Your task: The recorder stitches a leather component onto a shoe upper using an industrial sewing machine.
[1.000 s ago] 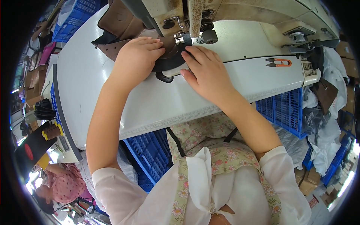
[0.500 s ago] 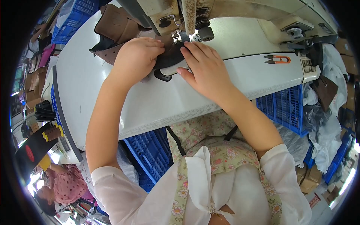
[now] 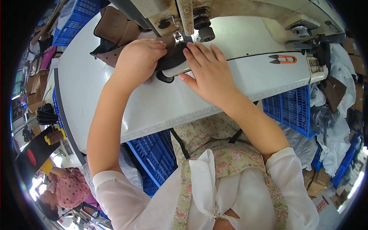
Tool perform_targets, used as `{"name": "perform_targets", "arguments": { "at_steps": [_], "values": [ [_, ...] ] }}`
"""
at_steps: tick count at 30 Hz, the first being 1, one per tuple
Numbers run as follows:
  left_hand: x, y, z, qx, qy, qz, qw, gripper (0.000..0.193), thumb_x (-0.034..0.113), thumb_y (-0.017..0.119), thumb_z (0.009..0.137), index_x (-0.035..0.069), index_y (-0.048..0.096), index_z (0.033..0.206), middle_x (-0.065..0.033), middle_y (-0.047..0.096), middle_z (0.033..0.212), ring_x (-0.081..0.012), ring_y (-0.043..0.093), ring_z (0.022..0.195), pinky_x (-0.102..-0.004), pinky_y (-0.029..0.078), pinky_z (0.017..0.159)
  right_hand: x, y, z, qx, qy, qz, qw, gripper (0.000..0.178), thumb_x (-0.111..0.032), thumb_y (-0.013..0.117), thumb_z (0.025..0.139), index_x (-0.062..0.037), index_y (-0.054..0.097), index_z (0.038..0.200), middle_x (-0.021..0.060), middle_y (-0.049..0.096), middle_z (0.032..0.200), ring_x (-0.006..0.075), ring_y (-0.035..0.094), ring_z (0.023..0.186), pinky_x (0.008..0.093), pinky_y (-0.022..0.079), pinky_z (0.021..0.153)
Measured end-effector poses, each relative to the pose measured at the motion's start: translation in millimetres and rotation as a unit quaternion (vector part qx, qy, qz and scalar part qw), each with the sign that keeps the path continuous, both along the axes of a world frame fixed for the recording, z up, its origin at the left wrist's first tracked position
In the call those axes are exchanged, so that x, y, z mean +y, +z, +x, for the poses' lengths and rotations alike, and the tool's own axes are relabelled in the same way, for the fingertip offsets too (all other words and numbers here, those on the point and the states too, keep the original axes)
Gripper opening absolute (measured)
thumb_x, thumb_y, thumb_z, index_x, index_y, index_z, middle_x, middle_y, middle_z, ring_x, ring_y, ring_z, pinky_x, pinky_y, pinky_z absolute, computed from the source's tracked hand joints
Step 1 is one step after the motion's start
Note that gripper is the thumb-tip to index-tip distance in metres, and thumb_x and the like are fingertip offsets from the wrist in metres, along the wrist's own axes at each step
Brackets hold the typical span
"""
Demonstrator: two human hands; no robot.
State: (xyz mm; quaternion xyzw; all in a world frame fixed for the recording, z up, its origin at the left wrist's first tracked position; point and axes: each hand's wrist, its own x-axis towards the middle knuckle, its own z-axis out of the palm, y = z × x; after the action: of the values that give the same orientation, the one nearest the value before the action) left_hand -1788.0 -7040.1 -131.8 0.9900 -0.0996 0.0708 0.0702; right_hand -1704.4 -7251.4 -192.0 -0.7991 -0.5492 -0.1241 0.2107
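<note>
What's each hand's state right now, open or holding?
Left hand: palm down on the brown workpiece; whether it grips can't be told.
Right hand: open, outstretched at the workpiece's dark edge, near the presser foot.

Matt brown leather-like piece, glossy tabletop

Light is bright and fairly even, making small glints on the white table near its front edge. A strip lamp at the lower right and a glow at the lower left burn out to white. Shade dulls the blue crate below and the dark leather. The centre is reasonably sharp; towards the black rim, shapes bend and soften.
</note>
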Motion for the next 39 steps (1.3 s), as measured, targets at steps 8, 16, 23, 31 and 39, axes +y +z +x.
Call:
{"name": "perform_targets", "arguments": {
  "at_steps": [8, 16, 23, 31, 39],
  "values": [
    [-6, -3, -2, 0.010, 0.013, -0.011, 1.000, 0.038, -0.006, 0.059, 0.065, 0.000, 0.071, 0.100, -0.0140, 0.069, 0.110, -0.0296, 0.062, 0.112, -0.0399, 0.047, 0.101, 1, -2, 5, 0.004, 0.004, 0.013, 1.000, 0.059, -0.044, 0.065, 0.083, 0.0004, 0.061, 0.122, 0.0135, 0.057, 0.131, 0.0304, 0.049, 0.125, 0.0462, 0.034, 0.107],
    [-9, 0, -1, 0.007, 0.014, -0.009, 1.000, 0.036, -0.006, 0.059, 0.066, -0.001, 0.071, 0.099, -0.0142, 0.069, 0.109, -0.0290, 0.062, 0.111, -0.0399, 0.047, 0.101, 1, 4, 5, 0.011, 0.002, 0.015, 1.000, 0.058, -0.042, 0.068, 0.080, 0.0007, 0.062, 0.120, 0.0111, 0.056, 0.128, 0.0312, 0.047, 0.124, 0.0451, 0.036, 0.105],
    [-10, -2, 0, 0.013, 0.028, -0.004, 1.000, 0.035, -0.006, 0.058, 0.065, -0.002, 0.070, 0.098, -0.0133, 0.069, 0.109, -0.0282, 0.062, 0.111, -0.0395, 0.047, 0.101, -1, 2, 4, 0.036, 0.019, 0.020, 0.999, 0.059, -0.043, 0.069, 0.079, -0.0012, 0.062, 0.119, 0.0120, 0.056, 0.127, 0.0306, 0.048, 0.122, 0.0452, 0.035, 0.105],
    [-12, -3, -1, -0.005, 0.022, 0.003, 1.000, 0.035, -0.006, 0.059, 0.066, -0.001, 0.071, 0.099, -0.0127, 0.069, 0.109, -0.0272, 0.062, 0.111, -0.0400, 0.048, 0.100, -2, 2, -1, 0.004, -0.002, 0.012, 1.000, 0.059, -0.046, 0.067, 0.081, -0.0035, 0.062, 0.121, 0.0130, 0.058, 0.127, 0.0288, 0.049, 0.125, 0.0522, 0.031, 0.105],
    [-14, -9, 0, -0.078, 0.001, 0.040, 0.996, 0.025, 0.001, 0.058, 0.070, 0.003, 0.071, 0.091, -0.0073, 0.070, 0.096, -0.0249, 0.065, 0.099, -0.0365, 0.052, 0.084, 0, -1, 6, 0.005, 0.002, 0.005, 1.000, 0.063, -0.050, 0.067, 0.079, -0.0040, 0.061, 0.123, 0.0120, 0.057, 0.131, 0.0281, 0.047, 0.127, 0.0533, 0.031, 0.104]
  ]
}}
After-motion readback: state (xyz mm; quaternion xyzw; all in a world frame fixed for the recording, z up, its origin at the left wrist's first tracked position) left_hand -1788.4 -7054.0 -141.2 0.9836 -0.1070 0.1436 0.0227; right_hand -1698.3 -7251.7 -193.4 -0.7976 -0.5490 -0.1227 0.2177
